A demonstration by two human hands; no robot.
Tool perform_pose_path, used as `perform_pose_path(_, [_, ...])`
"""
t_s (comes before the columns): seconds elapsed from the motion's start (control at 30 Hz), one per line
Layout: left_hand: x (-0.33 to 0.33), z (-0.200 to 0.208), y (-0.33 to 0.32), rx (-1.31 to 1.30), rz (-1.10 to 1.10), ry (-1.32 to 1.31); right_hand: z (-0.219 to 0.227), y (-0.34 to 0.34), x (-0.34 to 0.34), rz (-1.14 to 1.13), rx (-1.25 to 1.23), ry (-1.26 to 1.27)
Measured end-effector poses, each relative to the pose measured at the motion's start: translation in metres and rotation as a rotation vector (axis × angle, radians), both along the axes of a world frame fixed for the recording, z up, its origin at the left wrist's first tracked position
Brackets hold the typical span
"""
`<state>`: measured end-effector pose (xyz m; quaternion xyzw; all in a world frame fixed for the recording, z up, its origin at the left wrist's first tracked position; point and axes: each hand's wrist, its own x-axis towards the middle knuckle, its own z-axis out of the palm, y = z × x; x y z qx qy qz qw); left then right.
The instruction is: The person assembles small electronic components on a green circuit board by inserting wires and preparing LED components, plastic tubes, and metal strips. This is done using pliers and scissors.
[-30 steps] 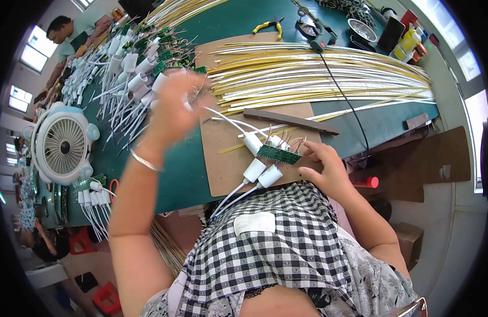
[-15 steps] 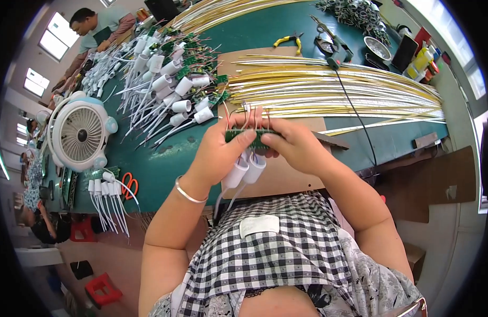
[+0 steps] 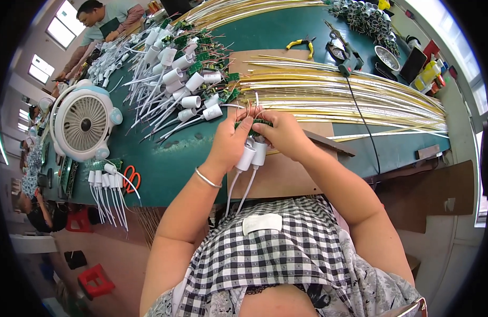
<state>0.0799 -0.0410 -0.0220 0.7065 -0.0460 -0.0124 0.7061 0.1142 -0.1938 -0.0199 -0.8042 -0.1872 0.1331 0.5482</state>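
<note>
Between my two hands is a green circuit board [image 3: 262, 122] with thin wires rising from its far edge. My left hand [image 3: 228, 141] grips its left end, thumb on top. My right hand [image 3: 284, 136] pinches the right end, thumb pressed near the other thumb. Two white cylindrical sleeves [image 3: 245, 158] hang from the board toward me, each with a white cable [image 3: 246, 191] trailing down to my apron. Fingers hide most of the board. Beneath my hands is a brown board [image 3: 286, 177] on the green table [image 3: 164, 182].
A heap of white sleeves with cables and circuit boards [image 3: 172, 79] lies at left. Yellow and silver strips [image 3: 350, 98] spread across the right. Around are yellow pliers [image 3: 302, 45], a corded green tool [image 3: 347, 63], a fan [image 3: 85, 122] and orange scissors [image 3: 131, 178]. A co-worker [image 3: 104, 26] sits far left.
The circuit board has tilted in my hands, so less of its face shows. Both hands have closed in on it slightly. The whole view has shifted a little.
</note>
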Motion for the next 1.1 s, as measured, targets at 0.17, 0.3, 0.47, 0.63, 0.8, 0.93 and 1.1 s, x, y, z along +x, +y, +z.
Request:
perform_pose_path(0.17, [-0.001,0.005,0.004,-0.013,-0.038,-0.165,0.019,0.003,0.001,0.009,0.135,0.264])
perform_pose_path(0.3, [-0.002,0.03,0.017,-0.051,-0.191,-0.384,0.046,-0.002,0.006,0.313,0.304,0.401])
perform_pose_path(0.47, [-0.014,0.08,0.055,0.243,0.038,-0.385,0.069,0.058,-0.003,0.182,0.295,-0.015])
perform_pose_path(0.63, [0.014,0.182,0.114,0.7,0.324,-0.722,0.15,0.137,0.033,0.173,0.501,-0.478])
perform_pose_path(0.8, [0.104,0.289,0.165,1.331,0.168,-0.488,0.205,0.205,0.12,0.398,0.873,0.045])
perform_pose_path(0.93, [0.21,0.217,0.196,1.206,0.217,-0.409,0.153,0.236,0.217,0.256,0.892,0.294])
perform_pose_path(1.1, [0.264,0.109,0.232,0.821,0.31,-0.595,0.127,0.241,0.223,0.126,0.901,0.472])
